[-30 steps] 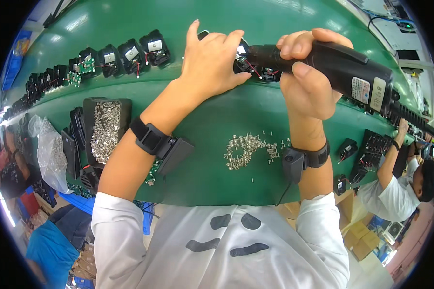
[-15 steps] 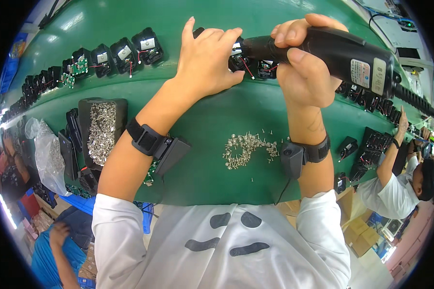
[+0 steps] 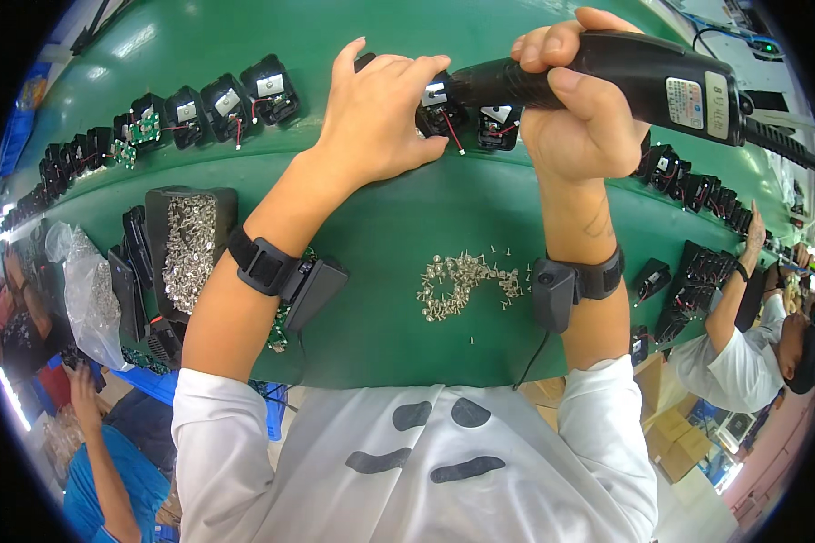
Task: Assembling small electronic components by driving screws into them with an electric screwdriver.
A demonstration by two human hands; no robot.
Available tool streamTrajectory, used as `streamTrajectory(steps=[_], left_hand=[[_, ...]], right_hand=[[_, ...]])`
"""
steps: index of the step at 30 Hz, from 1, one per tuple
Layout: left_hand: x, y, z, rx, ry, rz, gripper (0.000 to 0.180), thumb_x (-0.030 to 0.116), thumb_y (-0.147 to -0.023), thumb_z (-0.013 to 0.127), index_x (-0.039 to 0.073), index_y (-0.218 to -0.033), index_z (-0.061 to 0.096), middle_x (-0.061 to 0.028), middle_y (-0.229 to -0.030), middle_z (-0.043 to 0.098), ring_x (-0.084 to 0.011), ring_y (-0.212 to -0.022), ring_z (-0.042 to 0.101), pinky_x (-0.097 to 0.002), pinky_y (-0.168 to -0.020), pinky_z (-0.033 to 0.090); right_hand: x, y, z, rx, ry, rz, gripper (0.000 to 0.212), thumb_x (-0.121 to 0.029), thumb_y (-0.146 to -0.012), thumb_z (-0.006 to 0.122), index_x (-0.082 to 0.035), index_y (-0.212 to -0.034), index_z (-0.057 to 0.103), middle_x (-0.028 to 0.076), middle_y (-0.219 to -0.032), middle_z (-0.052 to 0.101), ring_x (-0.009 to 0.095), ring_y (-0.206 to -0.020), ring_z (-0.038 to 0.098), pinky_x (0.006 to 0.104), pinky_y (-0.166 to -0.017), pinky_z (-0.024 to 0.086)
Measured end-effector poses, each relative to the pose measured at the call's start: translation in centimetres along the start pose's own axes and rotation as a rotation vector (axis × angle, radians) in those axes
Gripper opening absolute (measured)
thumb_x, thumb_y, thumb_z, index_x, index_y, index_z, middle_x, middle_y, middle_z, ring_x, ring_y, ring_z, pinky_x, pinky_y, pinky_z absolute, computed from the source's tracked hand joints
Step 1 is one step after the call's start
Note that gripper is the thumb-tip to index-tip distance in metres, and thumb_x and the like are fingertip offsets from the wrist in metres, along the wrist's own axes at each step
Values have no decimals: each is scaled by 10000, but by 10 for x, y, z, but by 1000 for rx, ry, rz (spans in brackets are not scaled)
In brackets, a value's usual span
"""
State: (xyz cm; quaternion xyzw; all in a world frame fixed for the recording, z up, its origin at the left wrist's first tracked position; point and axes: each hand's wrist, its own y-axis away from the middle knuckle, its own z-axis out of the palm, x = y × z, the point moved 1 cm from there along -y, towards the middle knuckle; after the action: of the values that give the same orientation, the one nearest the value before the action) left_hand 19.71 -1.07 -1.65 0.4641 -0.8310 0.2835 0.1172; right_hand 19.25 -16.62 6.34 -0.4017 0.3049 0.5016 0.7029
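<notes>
My right hand [image 3: 578, 100] is wrapped around a black electric screwdriver [image 3: 652, 81], held nearly level. Its nose points left and overlaps a small black plastic housing [image 3: 439, 119] with a pale metal plate and red wires. My left hand [image 3: 371, 118] steadies that housing from the left, thumb on the near side and fingers across the far side. Whether the bit touches a screw is hidden. Just right of it sits another black housing [image 3: 498, 127], partly under the screwdriver. Nearer to me, between my forearms, lies a loose pile of silver screws [image 3: 466, 285].
A row of black housings [image 3: 272, 90] runs left, some with green circuit boards [image 3: 145, 127]; more housings [image 3: 688, 185] continue right. A black bin of screws [image 3: 190, 249] and a clear bag [image 3: 91, 290] stand left. Co-workers sit at both sides. The screwdriver's coiled cord [image 3: 783, 149] trails right.
The screwdriver's rear end has swung away from me, with my right hand tilting along. My left hand and the housing have shifted slightly left. At lower left a co-worker's arm has moved.
</notes>
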Motion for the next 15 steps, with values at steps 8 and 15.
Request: streamTrajectory(steps=[8,15], left_hand=[[1,-2,-3,-81,-24,-51,735,248,-601,820,146,-1271,537,-65,-1071,650,-244,-1059,597,-521,-1082,275],[-4,0,2,-74,-25,-59,734,256,-579,824,136,-1251,554,-69,-1033,656,-241,-1035,605,-493,-1072,293]], right_hand=[[18,-21,-32,-237,-67,-160,482,-68,-649,511,46,-1114,570,152,-820,595,287,-743,573,461,-774,475],[15,-15,-15,-46,-152,38,498,17,-641,566,29,-1135,506,138,-794,577,235,-722,554,357,-750,482]])
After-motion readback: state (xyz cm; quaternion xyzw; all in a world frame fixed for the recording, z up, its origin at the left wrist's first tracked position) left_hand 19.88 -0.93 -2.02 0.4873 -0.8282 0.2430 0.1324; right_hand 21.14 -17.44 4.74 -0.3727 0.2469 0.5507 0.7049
